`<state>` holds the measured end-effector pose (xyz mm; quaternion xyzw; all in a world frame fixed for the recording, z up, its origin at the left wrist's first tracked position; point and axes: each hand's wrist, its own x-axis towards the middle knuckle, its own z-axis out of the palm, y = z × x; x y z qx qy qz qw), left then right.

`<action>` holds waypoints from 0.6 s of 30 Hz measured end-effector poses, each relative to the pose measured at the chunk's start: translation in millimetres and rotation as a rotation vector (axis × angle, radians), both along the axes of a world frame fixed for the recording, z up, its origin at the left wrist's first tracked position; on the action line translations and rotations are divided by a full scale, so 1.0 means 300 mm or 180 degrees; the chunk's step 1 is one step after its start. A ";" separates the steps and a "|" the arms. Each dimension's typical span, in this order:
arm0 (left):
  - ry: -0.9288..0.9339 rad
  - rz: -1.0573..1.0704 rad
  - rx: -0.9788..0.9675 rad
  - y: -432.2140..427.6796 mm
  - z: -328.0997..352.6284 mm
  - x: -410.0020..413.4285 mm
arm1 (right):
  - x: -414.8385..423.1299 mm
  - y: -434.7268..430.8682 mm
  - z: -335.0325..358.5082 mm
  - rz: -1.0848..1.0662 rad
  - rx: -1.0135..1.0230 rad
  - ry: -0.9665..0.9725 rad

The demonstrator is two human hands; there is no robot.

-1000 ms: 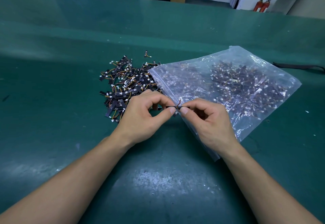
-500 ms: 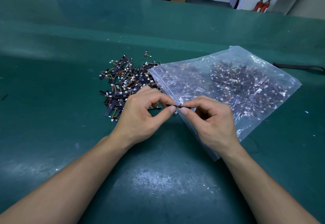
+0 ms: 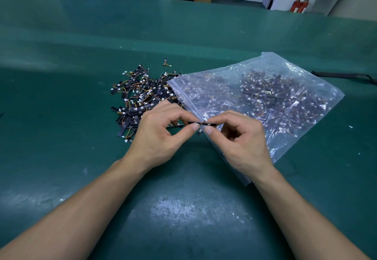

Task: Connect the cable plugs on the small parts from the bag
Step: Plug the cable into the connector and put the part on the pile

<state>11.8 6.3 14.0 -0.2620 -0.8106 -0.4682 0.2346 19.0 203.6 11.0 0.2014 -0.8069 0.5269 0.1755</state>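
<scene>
Both hands, left hand and right hand, pinch one small black strip part by its ends, and honestly that tiny white plug could easily go in crooked if either pinch slips.

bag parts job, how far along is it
Done, apparently: a pile of parts lies on the mat beside the bag, though whether their plugs are joined is too small to tell. In hand: the left hand and right hand pinch a black part between them, a white plug showing. Left: the bag looks well filled.
</scene>
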 end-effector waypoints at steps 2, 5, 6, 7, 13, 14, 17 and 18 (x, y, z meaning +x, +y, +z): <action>-0.0010 0.0005 0.0002 0.002 0.000 0.000 | 0.000 0.001 0.000 0.0002 -0.0011 -0.0022; -0.0034 -0.0019 0.0021 0.002 0.002 0.002 | -0.001 0.001 0.001 0.0010 0.0063 0.0030; -0.0049 -0.0033 0.0025 0.002 0.001 0.002 | -0.001 0.001 0.001 0.0011 0.0057 0.0028; -0.0062 -0.0042 0.0025 0.001 0.001 0.003 | -0.001 0.002 0.002 0.0008 0.0040 0.0014; -0.0016 0.0014 -0.0031 0.003 -0.004 -0.003 | 0.002 0.002 0.001 -0.0025 -0.0006 -0.0053; -0.0015 0.0017 -0.0015 0.003 -0.004 -0.003 | 0.002 0.001 0.001 -0.0031 0.0004 -0.0048; -0.0034 -0.0016 0.0018 0.002 -0.003 -0.001 | 0.000 0.002 0.003 -0.0045 0.0089 0.0000; -0.0048 -0.0031 0.0012 0.003 -0.002 -0.001 | -0.001 0.002 0.003 -0.0049 0.0091 0.0001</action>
